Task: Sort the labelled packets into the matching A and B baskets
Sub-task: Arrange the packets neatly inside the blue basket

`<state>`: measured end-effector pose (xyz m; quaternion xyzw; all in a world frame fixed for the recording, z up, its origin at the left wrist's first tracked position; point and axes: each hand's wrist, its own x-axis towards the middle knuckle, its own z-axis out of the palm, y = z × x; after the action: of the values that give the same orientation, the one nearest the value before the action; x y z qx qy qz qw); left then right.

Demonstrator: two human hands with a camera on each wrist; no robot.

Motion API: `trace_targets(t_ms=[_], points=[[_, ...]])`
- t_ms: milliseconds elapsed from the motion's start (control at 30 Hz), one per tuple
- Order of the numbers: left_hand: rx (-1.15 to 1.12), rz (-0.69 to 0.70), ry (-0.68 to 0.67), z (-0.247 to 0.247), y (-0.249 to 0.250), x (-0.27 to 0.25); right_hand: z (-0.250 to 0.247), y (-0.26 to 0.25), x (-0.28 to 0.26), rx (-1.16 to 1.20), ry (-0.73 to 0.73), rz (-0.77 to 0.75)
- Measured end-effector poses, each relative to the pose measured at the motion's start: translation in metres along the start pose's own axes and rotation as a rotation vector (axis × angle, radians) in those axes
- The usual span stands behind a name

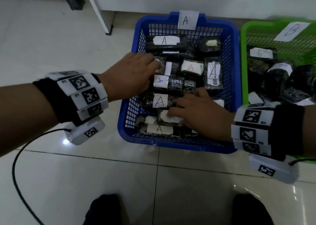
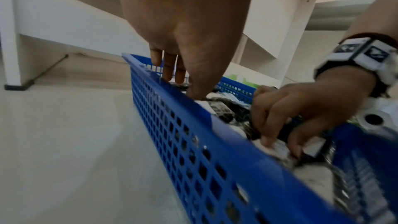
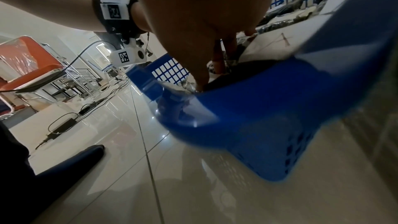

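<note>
The blue basket (image 1: 234, 67) tagged A holds several black packets with white A labels. To its right, the green basket (image 1: 244, 57) tagged B holds dark packets, two with B labels. My left hand (image 1: 151, 65) reaches into the blue basket's left middle. Its fingers and thumb point down around a black packet (image 1: 160, 68). My right hand (image 1: 172, 119) is near the basket's front and pinches a white-labelled packet (image 1: 164, 116). The left wrist view shows the right hand's fingers (image 2: 268, 140) curled over that packet, close to the blue wall (image 2: 193, 125). The packet's letter is hidden.
A white furniture leg (image 1: 106, 21) stands on the tiled floor left of the blue basket. A black cable (image 1: 16, 161) loops at my left. My feet (image 1: 102, 209) are in front of the baskets. An orange chair (image 3: 32, 60) and floor cables sit further left.
</note>
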<state>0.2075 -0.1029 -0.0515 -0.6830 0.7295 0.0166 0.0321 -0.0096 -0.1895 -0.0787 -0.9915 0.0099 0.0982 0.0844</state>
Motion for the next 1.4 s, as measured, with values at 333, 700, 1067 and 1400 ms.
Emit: trace_targets(t_ms=[333, 700, 1067, 1400], points=[[0.062, -0.028, -0.198, 0.008, -0.014, 0.012, -0.04, 0.023, 0.014, 0.6, 0.255, 0.369], [-0.595, -0.226, -0.04, -0.016, 0.028, 0.018, -0.069, 0.055, 0.033, 1.153, 0.293, 0.551], [0.107, 0.184, -0.332, 0.016, 0.014, -0.006, -0.068, 0.09, 0.023, 0.965, 0.537, 0.625], [0.109, 0.166, -0.42, 0.018, 0.017, 0.003, -0.065, 0.084, 0.031, 0.883, 0.449, 0.576]])
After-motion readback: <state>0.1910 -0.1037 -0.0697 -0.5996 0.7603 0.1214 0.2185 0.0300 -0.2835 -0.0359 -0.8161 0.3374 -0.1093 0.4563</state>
